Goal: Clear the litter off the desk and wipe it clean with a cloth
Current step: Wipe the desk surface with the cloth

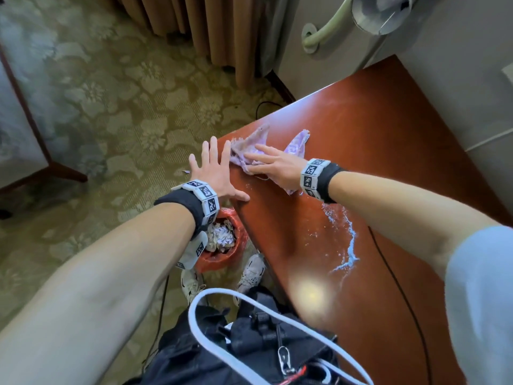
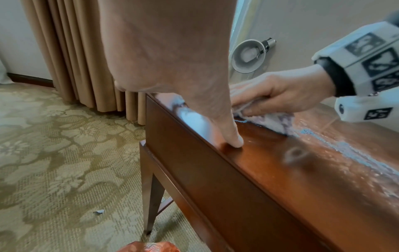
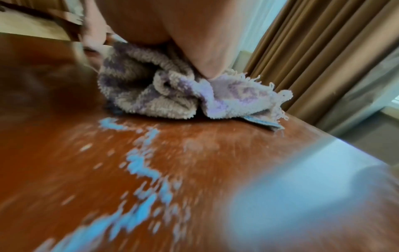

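Right hand point(image 1: 277, 165) flat on cloth point(image 1: 251, 151) — wiping, seemingly.

Head view: high, angled down. Wrist views: low, close along the glossy reddish-brown wooden desk point(image 1: 369, 140), both sharing its top.

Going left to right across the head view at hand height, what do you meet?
Patterned carpet → left hand, its thumb on the desk edge → purple cloth → right hand pressing on the cloth → bare desk top.
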Demonstrator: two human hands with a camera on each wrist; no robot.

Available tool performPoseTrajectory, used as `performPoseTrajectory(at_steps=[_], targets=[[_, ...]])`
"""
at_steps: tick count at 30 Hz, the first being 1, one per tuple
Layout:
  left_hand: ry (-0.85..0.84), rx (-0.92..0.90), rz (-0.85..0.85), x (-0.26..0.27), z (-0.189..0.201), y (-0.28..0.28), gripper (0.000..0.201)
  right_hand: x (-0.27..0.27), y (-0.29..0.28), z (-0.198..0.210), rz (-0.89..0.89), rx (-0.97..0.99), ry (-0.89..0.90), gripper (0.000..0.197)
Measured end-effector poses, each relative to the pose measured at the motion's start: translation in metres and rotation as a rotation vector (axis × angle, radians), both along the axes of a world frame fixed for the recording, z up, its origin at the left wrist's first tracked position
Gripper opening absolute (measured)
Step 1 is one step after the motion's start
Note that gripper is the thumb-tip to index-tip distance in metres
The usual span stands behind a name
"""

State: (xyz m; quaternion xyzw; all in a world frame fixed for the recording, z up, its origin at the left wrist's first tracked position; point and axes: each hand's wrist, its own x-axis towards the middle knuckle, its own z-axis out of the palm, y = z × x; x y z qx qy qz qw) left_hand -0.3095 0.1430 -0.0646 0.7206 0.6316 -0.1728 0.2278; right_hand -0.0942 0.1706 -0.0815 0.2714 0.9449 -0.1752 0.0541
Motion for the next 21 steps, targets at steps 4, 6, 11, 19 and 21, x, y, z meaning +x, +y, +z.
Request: performPoseTrajectory(at_steps=[4, 6, 11, 19, 21], targets=[[-0.001, -0.023, -0.062, 0.01, 0.003, -0.002, 0.148, 0.024, -0.021, 0.008, -0.052, -0.035, -0.039, 0.066], [-0.011, -0.035, -0.096, 0.018, 0.005, -0.003, 0.149, 0.043, -0.025, 0.018, -0.17, -0.041, -0.053, 0.065], [-0.03, -0.015, -0.212, 0.049, 0.012, -0.005, 0.146, 0.118, -0.048, 0.042, -0.577, -0.055, -0.066, 0.066], [-0.013, -0.02, -0.406, 0.106, 0.023, -0.012, 0.141, 0.212, -0.163, 0.05, -1.282, -0.098, -0.224, 0.058], [-0.002, -0.028, -0.448, 0.114, 0.024, -0.016, 0.141, 0.209, -0.184, 0.044, -1.316, -0.137, -0.305, 0.051]])
